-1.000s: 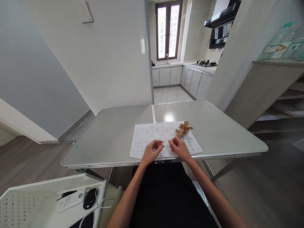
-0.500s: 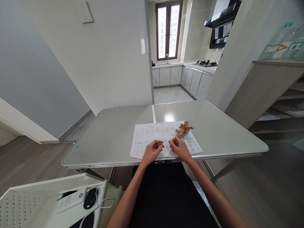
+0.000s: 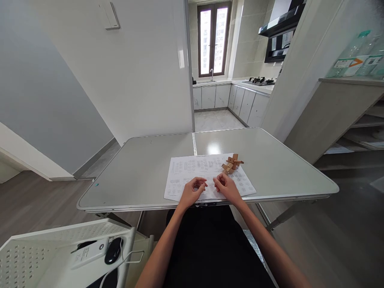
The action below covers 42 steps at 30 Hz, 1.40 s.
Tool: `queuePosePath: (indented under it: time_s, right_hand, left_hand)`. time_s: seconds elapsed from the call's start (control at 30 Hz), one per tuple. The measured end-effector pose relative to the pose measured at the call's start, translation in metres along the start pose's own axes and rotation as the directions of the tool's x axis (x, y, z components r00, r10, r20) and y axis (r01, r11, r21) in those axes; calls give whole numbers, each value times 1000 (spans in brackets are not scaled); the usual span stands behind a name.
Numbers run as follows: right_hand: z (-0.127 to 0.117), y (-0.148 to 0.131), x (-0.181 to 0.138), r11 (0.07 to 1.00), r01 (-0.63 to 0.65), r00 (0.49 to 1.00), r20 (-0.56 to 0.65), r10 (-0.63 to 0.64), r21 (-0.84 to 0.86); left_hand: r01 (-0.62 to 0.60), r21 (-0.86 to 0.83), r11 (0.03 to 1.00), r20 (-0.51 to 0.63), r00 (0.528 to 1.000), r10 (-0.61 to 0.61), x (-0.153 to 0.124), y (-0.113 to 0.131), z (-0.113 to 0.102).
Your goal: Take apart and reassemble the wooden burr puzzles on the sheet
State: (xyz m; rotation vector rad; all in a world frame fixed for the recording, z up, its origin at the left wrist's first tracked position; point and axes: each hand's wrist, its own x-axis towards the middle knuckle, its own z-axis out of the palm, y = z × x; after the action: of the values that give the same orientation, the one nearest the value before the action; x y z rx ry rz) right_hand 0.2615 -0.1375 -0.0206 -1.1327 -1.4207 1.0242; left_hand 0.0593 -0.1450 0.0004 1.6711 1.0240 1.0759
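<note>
My left hand point(image 3: 193, 189) rests over the lower part of a printed paper sheet point(image 3: 183, 172), its fingers loosely curled and a gap between thumb and fingers. Facing it, my right hand point(image 3: 226, 187) is held in a similar loose curl, thumb apart from the fingers. I see nothing in either hand. Just beyond the right hand, a cluster of interlocking wooden puzzle pieces point(image 3: 232, 163) lies on the sheet's upper right part. Small line drawings cover the paper.
The sheet lies at the near edge of a grey folding table point(image 3: 144, 168) with a metal rim. A white basket point(image 3: 36, 236) at lower left holds a black computer mouse point(image 3: 114, 251), a white box point(image 3: 90, 253) and a cable. Plastic bottles point(image 3: 357, 58) stand on a shelf at right.
</note>
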Motion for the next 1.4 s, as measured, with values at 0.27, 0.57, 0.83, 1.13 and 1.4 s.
queuePosePath:
  time_s: [0.27,0.57,0.83,1.13,1.4]
  right_hand:
    - [0,-3,0,1000,-23,1000,-9,23,-15]
    - [0,-2,0,1000,-2,1000,-12,2,-14]
    - [0,-6,-1,1000,-11,1000,-10,11,-21]
    - [0,-7,-1,1000,-16,1000,-11,16,-22]
    - [0,-2,0,1000,-6,1000,-16,6,-25]
  left_hand:
    - [-11,0,1000,0,1000,11,-1,5,-1]
    - [-9,-10,1000,5,1000,9,0,3,0]
    - [5,11,1000,2,1000,-5,-1,4,-1]
    - [12,14,1000,0,1000,-12,-1,5,0]
    - [-5,10,1000,3,1000,5,-1,6,0]
